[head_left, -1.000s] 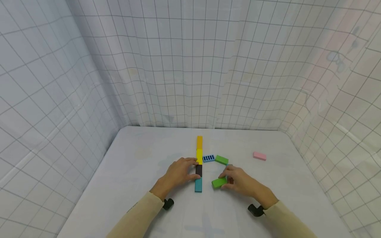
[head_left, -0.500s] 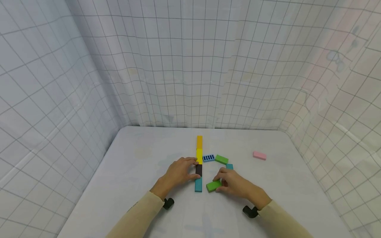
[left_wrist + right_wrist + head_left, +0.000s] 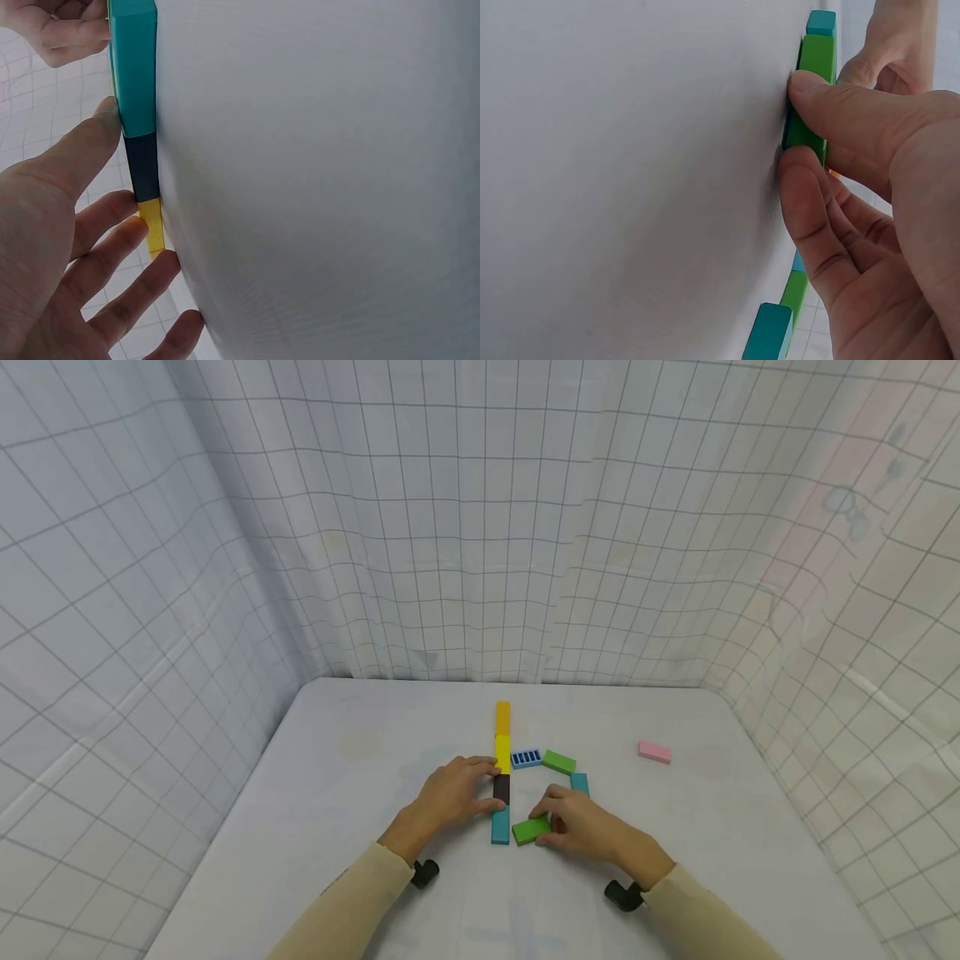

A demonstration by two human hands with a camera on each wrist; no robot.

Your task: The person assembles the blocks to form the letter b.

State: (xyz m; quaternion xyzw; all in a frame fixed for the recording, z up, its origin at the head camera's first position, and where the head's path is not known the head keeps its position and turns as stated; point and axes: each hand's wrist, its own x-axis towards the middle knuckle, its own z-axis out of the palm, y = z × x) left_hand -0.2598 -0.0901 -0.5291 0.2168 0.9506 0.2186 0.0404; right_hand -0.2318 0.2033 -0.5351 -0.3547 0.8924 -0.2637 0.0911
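A straight row of blocks runs away from me in the head view: a teal block [image 3: 500, 827] nearest, then a black block [image 3: 501, 790], a yellow block [image 3: 502, 752] and an orange-yellow block [image 3: 503, 718]. My left hand [image 3: 450, 793] rests along the row's left side with fingers spread. Its thumb touches the teal block [image 3: 135, 71], and fingertips lie by the black and yellow ones. Between thumb and fingers, my right hand [image 3: 583, 825] pinches a green block [image 3: 528, 831], whose left end is close beside the near teal block; the right wrist view shows the grip on this green block [image 3: 817, 56].
Right of the yellow block, a blue slotted block [image 3: 526, 758], another green block [image 3: 559, 762] and a second teal block [image 3: 580, 782] form a curve, the last one partly near my right hand. A pink block [image 3: 655, 752] lies farther right on the white table [image 3: 360, 718].
My right hand has slid the green block leftward and slightly nearer to me, up to the near teal block. The second teal block has come into sight. My left hand has stayed still.
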